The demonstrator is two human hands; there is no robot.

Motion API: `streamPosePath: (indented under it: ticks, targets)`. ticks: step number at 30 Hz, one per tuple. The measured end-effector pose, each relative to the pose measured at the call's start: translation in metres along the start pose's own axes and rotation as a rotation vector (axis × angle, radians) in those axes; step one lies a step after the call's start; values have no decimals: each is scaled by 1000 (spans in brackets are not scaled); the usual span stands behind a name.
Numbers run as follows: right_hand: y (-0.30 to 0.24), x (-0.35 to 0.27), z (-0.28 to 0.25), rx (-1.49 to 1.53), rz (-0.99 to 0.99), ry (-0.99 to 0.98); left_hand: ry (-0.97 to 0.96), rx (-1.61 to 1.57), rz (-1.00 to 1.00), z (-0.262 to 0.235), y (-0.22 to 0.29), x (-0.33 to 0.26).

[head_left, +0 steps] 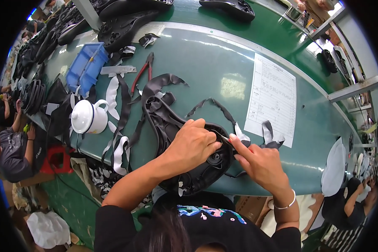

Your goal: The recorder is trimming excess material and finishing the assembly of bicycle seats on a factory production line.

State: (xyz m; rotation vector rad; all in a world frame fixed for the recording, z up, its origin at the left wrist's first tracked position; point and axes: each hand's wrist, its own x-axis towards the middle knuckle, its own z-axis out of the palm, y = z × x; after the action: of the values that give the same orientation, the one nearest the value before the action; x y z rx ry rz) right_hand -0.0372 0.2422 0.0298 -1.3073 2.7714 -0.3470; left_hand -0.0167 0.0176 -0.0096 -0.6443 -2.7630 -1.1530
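Note:
A black padded seat [196, 175] lies underside up at the table's near edge, its hollow base showing and its wide end toward me. My left hand [192, 142] is closed in a pinch over the seat's wide end, at the black covering along its rim. Just right of it, my right hand [258, 164] grips a thin metal blade-like tool [225, 139], the index finger stretched along it. The tool's tip meets the rim beside my left fingers. My palm hides most of its handle; a bit of red shows there.
Red-handled pliers [149, 66], a white lidded enamel mug [89, 117] and a blue plastic bin [86, 67] stand left. Black and white offcuts [121, 155] surround the seat. A printed sheet [271, 96] lies right. More black seats [122, 31] are piled far left; co-workers sit at both sides.

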Motion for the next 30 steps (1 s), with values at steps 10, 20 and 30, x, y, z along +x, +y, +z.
streamPosePath:
  ticks: [10,20,30]
  targets:
    - [-67,-68,22,19,428,-123,815,-1590,-79,-59,-41,5]
    - [-32,-46,19,615,386,354,402,239,-206,-35,13,-7]
    - [-29,5,47,1157,469,322,173,105,-237,17,29,-12]
